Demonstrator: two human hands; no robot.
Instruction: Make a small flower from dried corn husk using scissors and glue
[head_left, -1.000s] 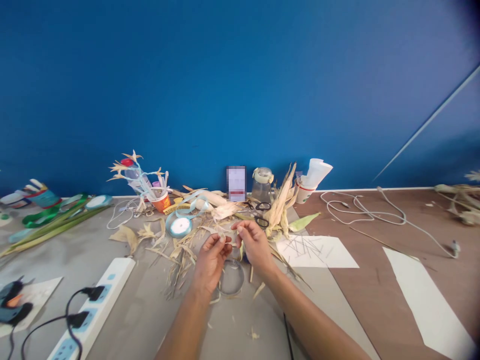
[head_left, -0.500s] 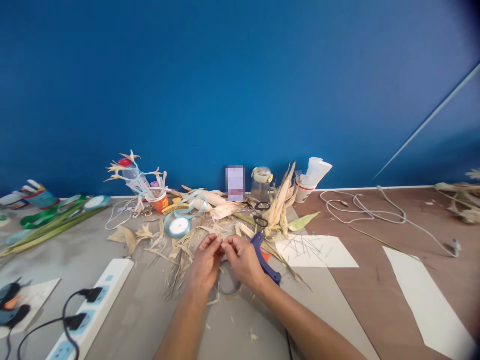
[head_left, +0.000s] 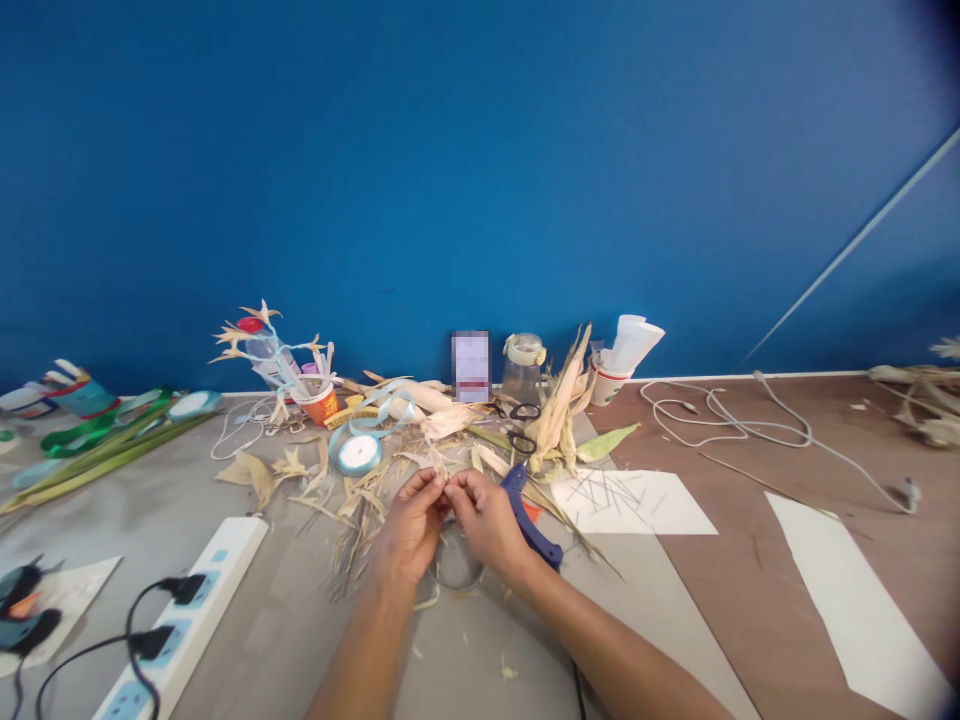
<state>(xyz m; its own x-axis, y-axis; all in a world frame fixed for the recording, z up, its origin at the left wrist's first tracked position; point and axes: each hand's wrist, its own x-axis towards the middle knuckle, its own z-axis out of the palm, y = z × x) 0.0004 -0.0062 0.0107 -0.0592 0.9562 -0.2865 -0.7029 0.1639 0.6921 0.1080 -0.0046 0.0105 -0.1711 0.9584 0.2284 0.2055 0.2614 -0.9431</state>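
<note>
In the head view my left hand (head_left: 414, 520) and my right hand (head_left: 484, 515) meet fingertip to fingertip over the middle of the table. Both pinch a small pale piece of dried corn husk (head_left: 441, 464), mostly hidden by the fingers. A blue glue gun (head_left: 534, 525) lies just right of my right hand. Loose husk strips (head_left: 360, 530) are scattered beside my left hand. Behind them rests a roll of light blue ribbon (head_left: 359, 454). Black-handled scissors (head_left: 522, 442) and a standing bundle of husks (head_left: 556, 425) are beyond my right hand.
A white power strip (head_left: 191, 610) with black plugs lies at the left. White paper (head_left: 675, 505) with thin wire pieces is at the right, near a white cable (head_left: 780, 425). A paper cup (head_left: 321, 404), a phone (head_left: 471, 367) and a jar (head_left: 523, 372) stand along the blue wall.
Both hands stay in nearly the same place, fingertips still together. Only slight finger movement shows; the objects on the table have not moved.
</note>
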